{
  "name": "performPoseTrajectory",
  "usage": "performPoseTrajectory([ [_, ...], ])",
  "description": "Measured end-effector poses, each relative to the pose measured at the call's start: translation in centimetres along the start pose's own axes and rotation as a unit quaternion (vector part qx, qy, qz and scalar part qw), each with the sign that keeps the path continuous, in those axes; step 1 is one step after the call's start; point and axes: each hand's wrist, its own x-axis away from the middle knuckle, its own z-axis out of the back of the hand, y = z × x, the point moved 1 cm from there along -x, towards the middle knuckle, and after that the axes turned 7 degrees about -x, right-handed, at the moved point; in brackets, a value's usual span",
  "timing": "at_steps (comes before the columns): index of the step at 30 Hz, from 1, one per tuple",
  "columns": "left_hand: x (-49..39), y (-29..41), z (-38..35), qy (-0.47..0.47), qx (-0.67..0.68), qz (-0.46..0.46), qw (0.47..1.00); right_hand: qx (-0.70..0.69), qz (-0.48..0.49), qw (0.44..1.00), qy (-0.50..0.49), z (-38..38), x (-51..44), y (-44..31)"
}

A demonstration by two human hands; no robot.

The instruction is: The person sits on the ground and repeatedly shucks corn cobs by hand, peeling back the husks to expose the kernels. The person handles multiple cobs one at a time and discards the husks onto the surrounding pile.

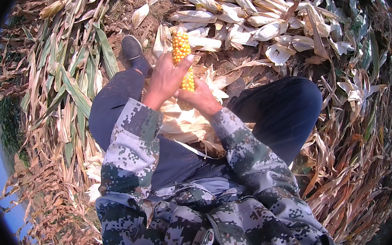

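Between my bent knees I hold a husked ear of corn (181, 46) with bare yellow-orange kernels. My left hand (167, 75) wraps its middle, the thumb lying across the kernels. Closer to my body, my right hand (201, 96) grips the lower part of the same ear. Fingers of both hands hide some of the cob, and its far end points away from me. Pale loose husks (192, 125) lie on the ground beneath my hands.
A heap of corn ears in dry husks (235, 13) lies ahead of my feet. Cut corn stalks (69, 75) are piled at the left, and more dry stalks (347, 172) at the right. My left shoe (132, 47) rests on brown soil (149, 18).
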Motion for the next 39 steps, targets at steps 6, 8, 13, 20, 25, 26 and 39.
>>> performPoseTrajectory([
  [6, -1.3, 0.8, 2.0, -0.170, -0.242, -0.147, 0.944, -0.302, -0.221, 0.900, 0.224, -1.8, 1.6, 4.5],
  [8, -2.3, 1.3, 1.9, -0.221, -0.252, -0.191, 0.922, -0.413, -0.242, 0.835, 0.271, -1.6, 2.0, 5.4],
  [13, -1.6, 1.6, -0.6, -0.202, -0.361, -0.276, 0.867, -0.440, -0.208, 0.812, 0.322, 4.4, -2.5, -0.7],
  [20, 2.3, 2.0, -3.2, -0.235, -0.327, -0.325, 0.856, -0.273, 0.298, 0.886, 0.228, 22.9, -13.9, -30.3],
  [25, 4.3, 2.8, -2.0, -0.150, -0.360, -0.355, 0.850, 0.010, 0.196, 0.964, 0.181, 22.5, -14.1, -21.4],
  [26, 4.5, 2.9, -1.7, -0.151, -0.361, -0.357, 0.848, 0.029, 0.125, 0.972, 0.197, 21.9, -14.3, -17.3],
  [39, 5.0, 4.8, 1.2, -0.241, -0.392, -0.289, 0.840, 0.616, 0.015, 0.756, 0.221, 20.2, -19.4, 5.5],
])
